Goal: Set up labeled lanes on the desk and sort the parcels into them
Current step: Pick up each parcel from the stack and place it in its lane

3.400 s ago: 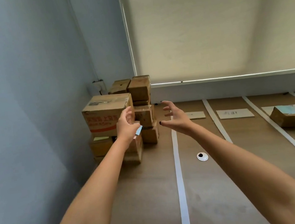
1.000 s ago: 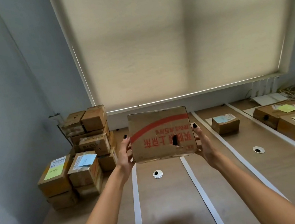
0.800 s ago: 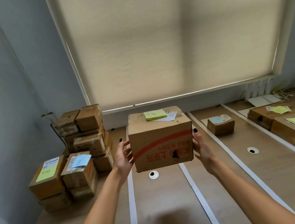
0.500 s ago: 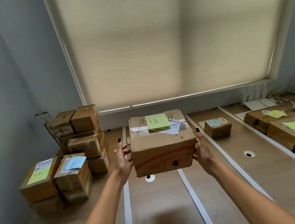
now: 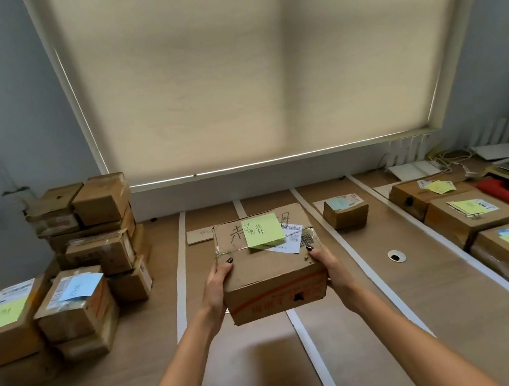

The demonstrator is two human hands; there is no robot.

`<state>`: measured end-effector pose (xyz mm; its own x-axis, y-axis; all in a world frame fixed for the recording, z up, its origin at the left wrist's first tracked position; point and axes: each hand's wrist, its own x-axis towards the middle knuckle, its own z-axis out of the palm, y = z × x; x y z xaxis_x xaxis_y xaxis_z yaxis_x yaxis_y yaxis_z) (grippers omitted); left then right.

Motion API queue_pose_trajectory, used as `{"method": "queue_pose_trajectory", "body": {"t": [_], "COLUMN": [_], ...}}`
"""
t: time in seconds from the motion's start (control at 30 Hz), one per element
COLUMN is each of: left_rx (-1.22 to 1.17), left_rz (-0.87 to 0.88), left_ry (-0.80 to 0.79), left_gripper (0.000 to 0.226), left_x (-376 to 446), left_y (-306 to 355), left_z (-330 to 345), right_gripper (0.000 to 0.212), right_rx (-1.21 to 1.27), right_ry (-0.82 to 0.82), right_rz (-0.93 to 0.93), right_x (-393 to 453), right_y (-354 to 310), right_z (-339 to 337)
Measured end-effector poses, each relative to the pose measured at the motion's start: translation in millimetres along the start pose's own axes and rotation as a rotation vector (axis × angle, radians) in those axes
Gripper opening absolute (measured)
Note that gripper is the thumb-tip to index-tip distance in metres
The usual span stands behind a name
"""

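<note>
Both hands (image 5: 219, 287) now hold the parcel (image 5: 269, 264) lower, top showing.

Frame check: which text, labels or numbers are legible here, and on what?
Held box, lid: large black handwriting, partly covered, unreadable.
Green sticky note on it: handwritten characters, too blurred.
White shipping label: barcode, print too small.
Box front: red print, upside down, unreadable.
Notes on other parcels: illegible.

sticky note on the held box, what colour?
Yellow-green sticky note, with handwriting, on top of the held box. Head view shows it.
</note>
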<state>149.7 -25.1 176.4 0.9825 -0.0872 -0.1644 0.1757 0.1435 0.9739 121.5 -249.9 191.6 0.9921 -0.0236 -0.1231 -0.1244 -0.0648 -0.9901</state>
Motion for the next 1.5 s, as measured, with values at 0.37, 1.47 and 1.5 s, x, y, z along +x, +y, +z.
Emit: {"method": "queue_pose_trajectory", "body": {"t": [0.37,1.47,1.5], "left_rx": [0.0,0.176,0.184], "left_rz": [0.026,-0.2,-0.213], "left_ry": [-0.025,-0.15,-0.14], "left_gripper": [0.034,0.043,0.043], "left_x": [9,-83,-84], "left_y": [-40,-185,-194], "left_z": [182,709,718], "right_gripper": [0.037,0.029,0.028], "right_rx": [0.054,0.022,0.022], "right_ry": [0.136,0.242,0.222], "right_rz": [0.003,0.124,0.137], "right_x": [-9,-172,-174], "right_y": [36,120,126], "right_z": [-181,-711,-721]}}
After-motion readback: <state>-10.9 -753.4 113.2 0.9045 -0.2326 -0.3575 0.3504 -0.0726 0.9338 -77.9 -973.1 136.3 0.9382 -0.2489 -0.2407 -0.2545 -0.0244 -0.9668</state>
